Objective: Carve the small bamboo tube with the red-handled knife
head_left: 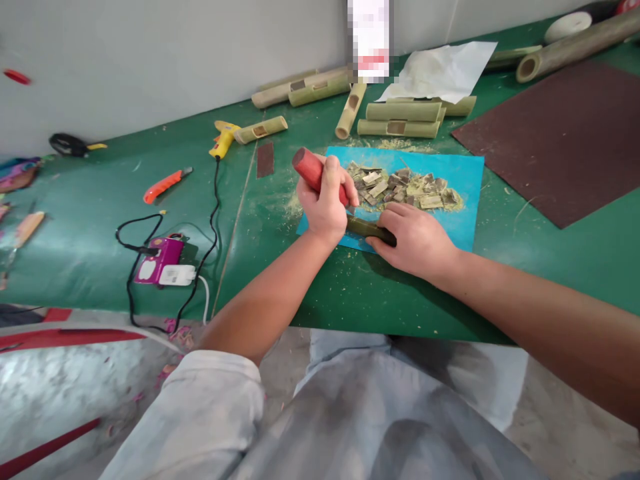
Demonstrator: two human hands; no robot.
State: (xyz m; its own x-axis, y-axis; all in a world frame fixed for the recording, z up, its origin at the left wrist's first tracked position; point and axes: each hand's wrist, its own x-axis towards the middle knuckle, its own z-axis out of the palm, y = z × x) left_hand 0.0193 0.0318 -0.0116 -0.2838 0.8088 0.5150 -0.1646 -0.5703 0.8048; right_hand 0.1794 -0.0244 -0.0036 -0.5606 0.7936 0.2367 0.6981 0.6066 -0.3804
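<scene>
My left hand is closed around the thick red handle of a tool, its thumb lying along the top. The tool's working end is hidden behind the hand, close to a length of green bamboo tube. My right hand grips that tube at its other end, holding it down over the front of a blue sheet. Behind both hands, a heap of cut bamboo chips and sawdust lies on the sheet.
On the green table, notched bamboo tubes lie at the back. Leftward are a yellow glue gun, an orange utility knife, a purple power strip with cords and a tape measure. A dark brown sheet lies right.
</scene>
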